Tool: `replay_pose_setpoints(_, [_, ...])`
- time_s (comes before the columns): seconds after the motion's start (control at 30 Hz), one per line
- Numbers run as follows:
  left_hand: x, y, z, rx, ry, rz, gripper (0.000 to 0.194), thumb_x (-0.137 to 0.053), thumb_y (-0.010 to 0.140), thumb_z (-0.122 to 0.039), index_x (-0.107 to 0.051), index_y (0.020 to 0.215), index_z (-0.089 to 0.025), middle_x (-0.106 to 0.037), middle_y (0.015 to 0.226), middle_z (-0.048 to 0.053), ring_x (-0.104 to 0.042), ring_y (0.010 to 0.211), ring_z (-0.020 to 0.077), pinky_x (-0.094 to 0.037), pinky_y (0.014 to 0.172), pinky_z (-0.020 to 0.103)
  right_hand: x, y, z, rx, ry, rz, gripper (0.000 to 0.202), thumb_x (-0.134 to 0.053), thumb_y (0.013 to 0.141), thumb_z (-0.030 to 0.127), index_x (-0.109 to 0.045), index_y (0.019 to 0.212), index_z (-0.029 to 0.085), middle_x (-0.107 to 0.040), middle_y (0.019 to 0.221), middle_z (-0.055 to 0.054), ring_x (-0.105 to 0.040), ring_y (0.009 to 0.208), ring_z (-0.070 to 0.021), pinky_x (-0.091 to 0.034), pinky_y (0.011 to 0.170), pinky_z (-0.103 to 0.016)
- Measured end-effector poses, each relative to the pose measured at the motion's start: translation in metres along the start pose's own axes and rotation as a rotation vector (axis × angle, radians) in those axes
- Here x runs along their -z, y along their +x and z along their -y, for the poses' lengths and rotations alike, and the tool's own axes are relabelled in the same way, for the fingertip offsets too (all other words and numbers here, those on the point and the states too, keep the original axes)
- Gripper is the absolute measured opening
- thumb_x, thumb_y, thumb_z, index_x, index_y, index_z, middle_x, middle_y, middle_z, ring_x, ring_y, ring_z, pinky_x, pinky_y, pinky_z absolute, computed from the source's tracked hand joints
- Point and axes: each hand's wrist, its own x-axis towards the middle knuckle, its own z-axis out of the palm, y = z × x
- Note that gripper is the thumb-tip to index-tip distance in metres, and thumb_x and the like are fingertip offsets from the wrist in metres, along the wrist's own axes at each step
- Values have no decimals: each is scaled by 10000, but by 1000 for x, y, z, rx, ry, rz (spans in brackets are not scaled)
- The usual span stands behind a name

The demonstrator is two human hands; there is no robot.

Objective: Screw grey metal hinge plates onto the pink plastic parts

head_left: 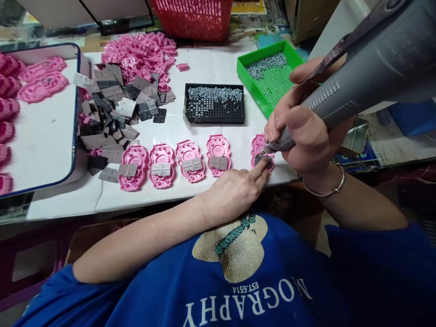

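Note:
My right hand [306, 122] is wrapped round a grey electric screwdriver [340, 102], its tip angled down to a dark grey plate [264, 161]. That plate lies in a pink plastic shell [258, 143] near the table's front edge. My left hand [238, 190] rests beside the shell, with outstretched fingertips pressing on the plate; its thumb is hidden. Whether a screw sits under the tip is too small to tell. To the left, several more pink shells stand in a row, the nearest pink shell [218, 144] bearing a grey plate [218, 163] across its lower half.
Behind the row sits a black perforated tray [215, 120] of small screws. A green tray [254, 91] with more screws is at back right. Loose grey plates [112, 93] and small pink parts [139, 54] are heaped at left, beside a white blue-rimmed tray [51, 136]. A red basket [192, 20] stands behind.

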Motion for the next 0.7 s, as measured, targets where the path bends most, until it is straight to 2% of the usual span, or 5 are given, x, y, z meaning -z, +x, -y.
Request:
replay_pose_setpoints(0.1, [-2,-1,0,10,-15,-49,399,-436,998,-201,-494,1370,-70,-429,1502,209,-716,791,164,-559,585,273,2,-2,-1,-25,-52,-1,376,-733,762,502,-561,1030,304,-481,622,61,-456,456,-94,-468,498,-255])
replay_pose_setpoints(0.23, [-3,-1,1,15,-28,-81,402,-440,997,-217,-504,1367,-75,-452,1490,195,-713,761,156,-551,572,264,4,-3,-3,-49,-105,35,411,-691,793,564,-538,1072,303,-447,637,62,-424,458,-82,-469,509,-243])
replay_pose_setpoints(0.4, [-1,-1,1,22,-42,-81,410,-435,993,-212,-503,1373,-73,-447,1495,191,-713,766,161,-561,569,279,1,0,-4,57,68,31,284,-739,796,363,-601,1025,266,-450,627,78,-431,453,-69,-497,576,-258])
replay_pose_setpoints(0.57, [-1,-2,2,17,-52,-98,410,-445,988,-210,-513,1368,-72,-463,1483,187,-713,761,164,-565,564,284,-1,1,-6,18,44,-4,314,-763,755,417,-618,1008,302,-476,600,69,-456,436,-96,-444,483,-271])
replay_pose_setpoints(0.7, [-2,-2,2,22,-57,-109,407,-456,984,-206,-520,1364,-77,-468,1481,181,-714,766,163,-564,561,280,1,2,-11,77,93,-13,254,-743,764,362,-658,998,312,-470,595,61,-413,412,-85,-339,394,-260])
